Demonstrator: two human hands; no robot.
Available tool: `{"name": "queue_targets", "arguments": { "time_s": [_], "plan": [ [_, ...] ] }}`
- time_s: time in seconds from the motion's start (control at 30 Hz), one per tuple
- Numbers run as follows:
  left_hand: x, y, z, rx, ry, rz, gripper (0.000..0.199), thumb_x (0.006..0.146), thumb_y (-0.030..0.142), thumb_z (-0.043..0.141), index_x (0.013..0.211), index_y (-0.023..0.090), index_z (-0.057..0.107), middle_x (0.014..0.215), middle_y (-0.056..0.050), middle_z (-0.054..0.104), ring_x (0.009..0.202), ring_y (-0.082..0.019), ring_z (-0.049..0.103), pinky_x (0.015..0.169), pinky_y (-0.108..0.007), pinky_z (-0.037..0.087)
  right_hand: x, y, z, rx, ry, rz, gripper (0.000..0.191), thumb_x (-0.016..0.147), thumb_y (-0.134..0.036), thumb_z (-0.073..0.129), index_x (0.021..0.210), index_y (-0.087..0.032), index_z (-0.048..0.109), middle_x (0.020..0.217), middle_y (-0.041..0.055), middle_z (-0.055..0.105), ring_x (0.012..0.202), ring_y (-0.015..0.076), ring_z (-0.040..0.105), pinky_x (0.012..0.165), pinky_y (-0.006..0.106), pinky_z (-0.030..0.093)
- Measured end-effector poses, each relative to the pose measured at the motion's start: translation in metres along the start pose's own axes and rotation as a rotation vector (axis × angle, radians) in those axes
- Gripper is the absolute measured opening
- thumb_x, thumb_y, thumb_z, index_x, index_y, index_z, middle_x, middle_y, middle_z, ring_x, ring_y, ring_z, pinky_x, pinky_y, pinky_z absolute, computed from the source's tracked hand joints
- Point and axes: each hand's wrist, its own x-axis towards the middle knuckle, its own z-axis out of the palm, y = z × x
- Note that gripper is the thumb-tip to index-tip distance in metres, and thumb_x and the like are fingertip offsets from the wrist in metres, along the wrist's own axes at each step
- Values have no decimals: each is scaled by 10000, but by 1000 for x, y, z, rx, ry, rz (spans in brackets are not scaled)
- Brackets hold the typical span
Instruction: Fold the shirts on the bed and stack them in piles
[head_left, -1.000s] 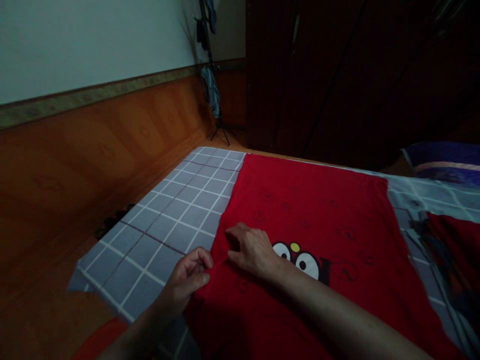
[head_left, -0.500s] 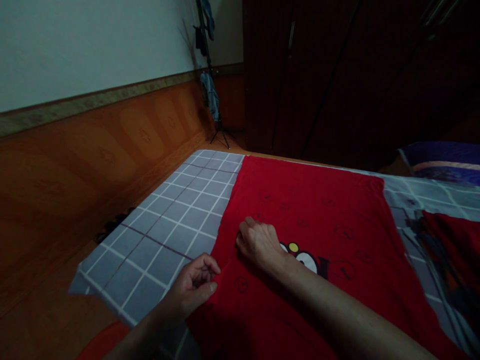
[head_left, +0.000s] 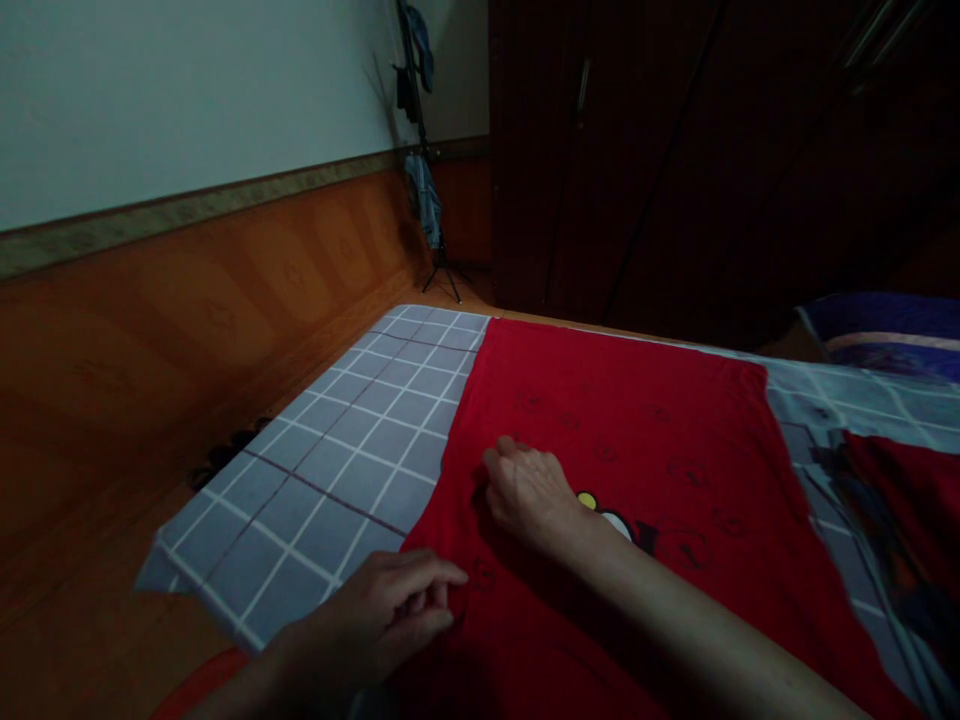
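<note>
A red printed cloth (head_left: 615, 380) lies spread over a bed with a grey checked sheet. It carries faint dark motifs and a cartoon face in white, yellow and black, partly covered by my right forearm. My right hand (head_left: 532, 495) is closed, its curled fingers gripping the cloth near its left side; the fingertips are hidden beneath the hand. My left hand (head_left: 401, 605) is over the cloth's near left edge, fingers loosely bent and thumb apart from the index finger. I see nothing between them.
The checked sheet (head_left: 352, 420) reaches the bed's left edge. Folded clothes (head_left: 907, 500) lie at the right. Beyond the bed are a dark wardrobe (head_left: 637, 180), a clothes stand (head_left: 424, 150) and a purple bundle (head_left: 892, 325). Dark objects (head_left: 225, 455) sit on the floor at the left.
My left hand has moved right and slightly down, further over the red cloth, with its palm turned more downward. My right hand has shifted slightly right, still closed at the cloth.
</note>
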Motion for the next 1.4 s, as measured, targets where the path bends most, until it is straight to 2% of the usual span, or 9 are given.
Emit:
{"name": "queue_targets", "arguments": {
  "time_s": [0.1, 0.23, 0.43, 0.63, 0.8, 0.93, 1.0, 1.13, 1.4],
  "plan": [
    [4, -5, 0, 141, 74, 82, 259, 890, 185, 505, 1089, 253, 657, 816, -51, 662, 720, -180, 588, 663, -277, 405, -3, -8, 0, 76, 141, -177, 363, 837, -134, 439, 1183, -145, 546, 1242, 143, 549, 1113, 248, 519, 842, 343, 439],
    [4, -13, 13, 312, 52, 155, 252, 837, 124, 547, 1014, 257, 669, 832, -42, 665, 714, -183, 586, 640, -264, 395, 3, -6, 22, 132, 118, -458, 453, 944, -297, 373, 1362, -131, 426, 1479, 125, 336, 1374, 270, 237, 1111, 471, 194],
    [-9, -11, 17, 284, 23, 141, 218, 857, 122, 523, 989, 240, 650, 817, -34, 654, 705, -162, 601, 640, -246, 416, 17, 16, 37, 112, 100, -194, 582, 944, -414, 384, 1427, -92, 340, 1503, 175, 251, 1389, 313, 193, 1119, 503, 161],
    [-15, -26, 1, 298, 413, -118, 226, 785, 274, 657, 1007, 233, 663, 926, -70, 667, 848, -235, 621, 742, -293, 442, 9, -2, 35, 138, 122, -351, 614, 938, -458, 388, 1437, -107, 320, 1519, 160, 215, 1410, 286, 115, 1140, 472, 107],
    [-29, -38, 4, 155, 272, -359, 275, 800, 242, 590, 1075, 243, 604, 619, 41, 570, 544, -147, 541, 529, -222, 357, 8, -4, 44, 141, 46, -301, 710, 917, -538, 386, 1448, -76, 288, 1507, 210, 206, 1399, 330, 134, 1131, 498, 115],
    [-35, -39, 5, 234, 136, -443, 288, 823, 192, 500, 1106, 211, 552, 596, 60, 541, 540, -136, 532, 522, -212, 363, 8, -2, 44, 144, 33, -304, 763, 889, -591, 404, 1456, -96, 276, 1518, 216, 154, 1400, 351, 102, 1125, 511, 113],
    [-36, -39, 4, 407, 159, -336, 303, 850, 186, 462, 1143, 211, 532, 769, 8, 629, 684, -157, 591, 624, -242, 434, 6, -2, 43, 148, 34, -319, 757, 891, -595, 395, 1455, -103, 281, 1520, 212, 151, 1402, 346, 96, 1126, 505, 114],
    [-32, -31, 6, 703, 180, 217, 430, 797, 68, 432, 1186, 225, 525, 1123, -59, 615, 1004, -204, 554, 879, -310, 425, 5, -1, 41, 148, 41, -327, 731, 898, -580, 393, 1447, -108, 299, 1516, 209, 179, 1399, 344, 121, 1121, 512, 125],
    [-26, -32, 2, 735, -100, 477, 119, 796, 122, 537, 850, 224, 567, 728, 15, 626, 630, -157, 545, 603, -247, 408, -7, -1, 33, 119, 70, -294, 749, 878, -583, 444, 1429, -93, 316, 1475, 229, 280, 1363, 362, 236, 1099, 520, 215]
  ]
}}
